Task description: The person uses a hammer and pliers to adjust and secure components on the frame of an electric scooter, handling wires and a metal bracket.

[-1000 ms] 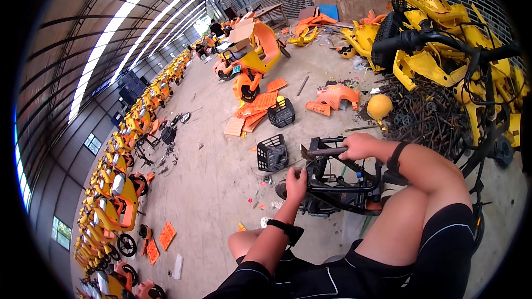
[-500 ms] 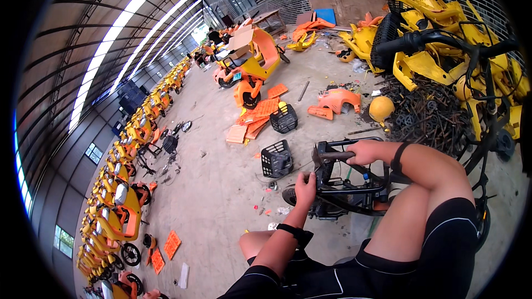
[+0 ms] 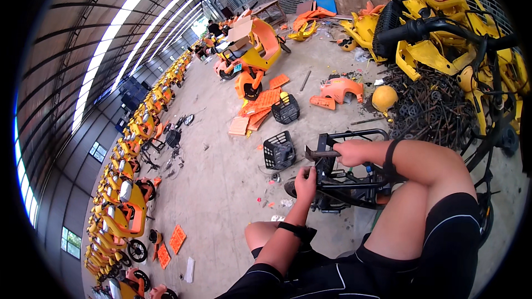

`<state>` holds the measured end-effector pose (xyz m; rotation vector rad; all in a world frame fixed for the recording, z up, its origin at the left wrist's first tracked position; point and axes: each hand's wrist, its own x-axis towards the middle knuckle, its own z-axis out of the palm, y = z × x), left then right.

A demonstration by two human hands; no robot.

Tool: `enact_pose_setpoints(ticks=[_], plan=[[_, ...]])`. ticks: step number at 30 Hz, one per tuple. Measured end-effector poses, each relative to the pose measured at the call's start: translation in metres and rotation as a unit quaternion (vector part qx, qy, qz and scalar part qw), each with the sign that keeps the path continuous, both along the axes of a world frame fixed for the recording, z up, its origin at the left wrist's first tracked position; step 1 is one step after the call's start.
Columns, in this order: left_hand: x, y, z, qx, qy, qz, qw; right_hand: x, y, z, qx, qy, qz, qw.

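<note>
My right hand [image 3: 353,153] is closed around the handle of a hammer [image 3: 321,154], its head pointing left over the rear of a stripped black scooter frame [image 3: 346,190]. Just below the hammer head, my left hand [image 3: 306,182] has its fingers curled together at the frame's rear corner. Whatever the left fingers grip is hidden. Part of a black wheel [image 3: 290,187] shows beside the left hand. The frame lies close in front of my knees, and its handlebar [image 3: 421,29] rises at the right.
A black basket [image 3: 279,150] stands left of the frame. Orange panels [image 3: 260,102] and an orange fender [image 3: 342,89] lie farther off. Yellow body panels [image 3: 438,0] and dark metal parts [image 3: 429,108] are heaped at right. Yellow scooters [image 3: 124,199] line the left side.
The hammer has swung from nearly upright blur to lying flatter, its head slightly left of before. My right hand has shifted a little left; the left hand stays at the frame corner.
</note>
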<state>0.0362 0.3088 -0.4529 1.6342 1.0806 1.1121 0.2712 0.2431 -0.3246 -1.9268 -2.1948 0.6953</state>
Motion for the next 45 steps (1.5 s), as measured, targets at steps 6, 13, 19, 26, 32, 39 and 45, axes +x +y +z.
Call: enact_pose_setpoints(ticks=[6,13,19,26,32,39,45], plan=[[-0.007,-0.001,-0.006,-0.039,-0.037,0.018,0.998,-0.006,0.001,0.003,0.007,0.011,-0.023,1.0],[0.003,0.018,0.008,-0.119,-0.023,-0.005,0.993,-0.004,-0.007,0.009,0.026,0.04,-0.093,0.995],[-0.001,0.02,0.004,-0.162,-0.078,-0.015,0.983,-0.002,-0.012,0.038,0.07,0.034,-0.102,0.992],[-0.004,0.014,0.013,-0.14,-0.057,-0.027,0.988,-0.002,-0.022,0.019,-0.038,-0.039,-0.053,0.997],[-0.021,0.006,-0.007,-0.097,-0.027,-0.028,0.995,-0.002,-0.019,0.014,-0.038,-0.024,-0.068,0.997],[-0.035,-0.014,-0.021,-0.097,-0.116,-0.013,0.988,-0.008,-0.024,0.018,-0.035,-0.031,-0.059,0.997],[-0.034,-0.009,-0.033,-0.061,-0.118,0.008,0.991,-0.012,-0.026,0.029,-0.022,-0.033,-0.075,0.996]])
